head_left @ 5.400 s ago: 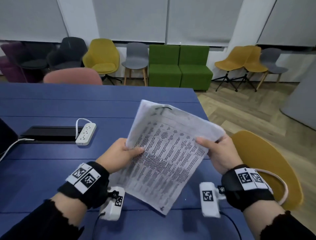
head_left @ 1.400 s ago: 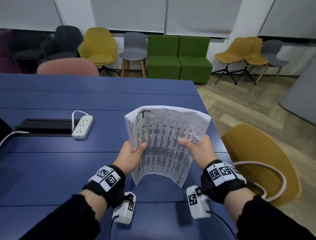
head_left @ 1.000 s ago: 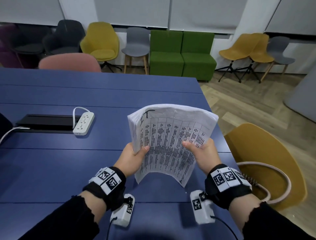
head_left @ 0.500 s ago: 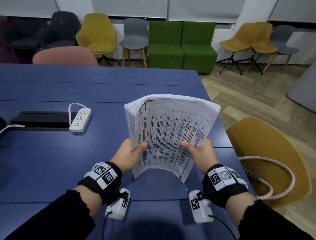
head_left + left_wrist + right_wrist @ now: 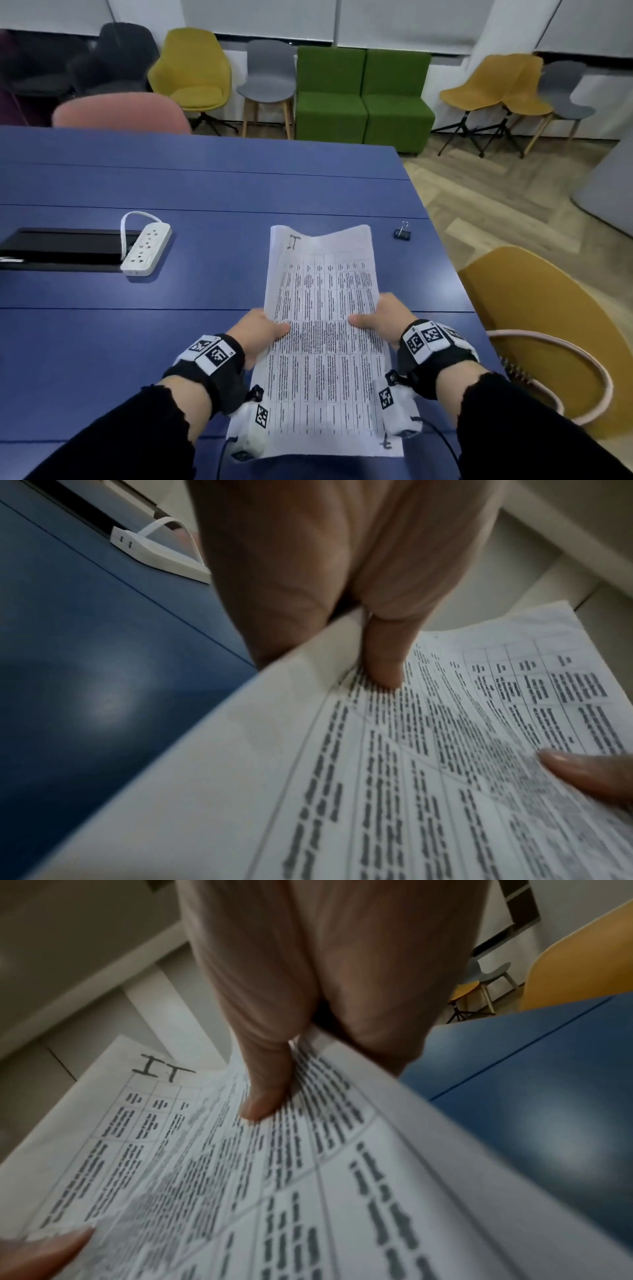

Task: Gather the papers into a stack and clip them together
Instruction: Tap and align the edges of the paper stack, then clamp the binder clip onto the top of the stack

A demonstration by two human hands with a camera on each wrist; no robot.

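Observation:
A stack of printed papers (image 5: 322,329) with table text lies nearly flat above the blue table (image 5: 205,185), its long side pointing away from me. My left hand (image 5: 260,330) grips its left edge, thumb on top (image 5: 383,653), fingers underneath. My right hand (image 5: 380,317) grips the right edge the same way, thumb on the print (image 5: 263,1096). The papers (image 5: 445,764) sag in a trough between both hands. "IT" is handwritten at the papers' (image 5: 205,1150) far end. A black binder clip (image 5: 401,231) stands on the table beyond my right hand, near the right edge.
A white power strip (image 5: 146,249) with looped cord lies left of the papers beside a black cable tray (image 5: 58,248). A yellow chair (image 5: 541,329) with a pale cable stands past the table's right edge. More chairs and a green sofa (image 5: 363,99) line the far wall.
The stack was held upright and bowed; both hands have tipped it down and forward until it lies nearly flat. The binder clip, hidden before, now shows on the table.

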